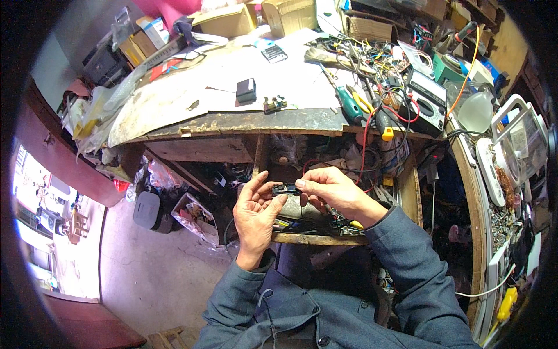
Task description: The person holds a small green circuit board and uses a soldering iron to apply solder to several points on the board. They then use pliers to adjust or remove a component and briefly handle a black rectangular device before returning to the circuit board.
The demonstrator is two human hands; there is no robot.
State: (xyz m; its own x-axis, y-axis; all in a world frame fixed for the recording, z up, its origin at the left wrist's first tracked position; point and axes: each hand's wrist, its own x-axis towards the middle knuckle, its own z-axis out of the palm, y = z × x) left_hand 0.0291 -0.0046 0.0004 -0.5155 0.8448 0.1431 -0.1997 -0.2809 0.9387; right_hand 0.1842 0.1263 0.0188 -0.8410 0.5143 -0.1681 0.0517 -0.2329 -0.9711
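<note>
Between my two hands is a small black rectangular part, held level above an open drawer. My left hand grips its left end between thumb and fingers. On the other end, my right hand pinches with thumb and forefinger. What kind of part it is, I cannot make out. On the bench beyond my hands stands a black box-shaped piece. Beside it lies a small assembly with brass-coloured metal parts.
Green-handled screwdriver, yellow-handled pliers and an analog multimeter with red and black leads lie at the right of the bench. Tangled wires pile behind them. Cardboard boxes stand at the back. A carton sits on the floor left.
</note>
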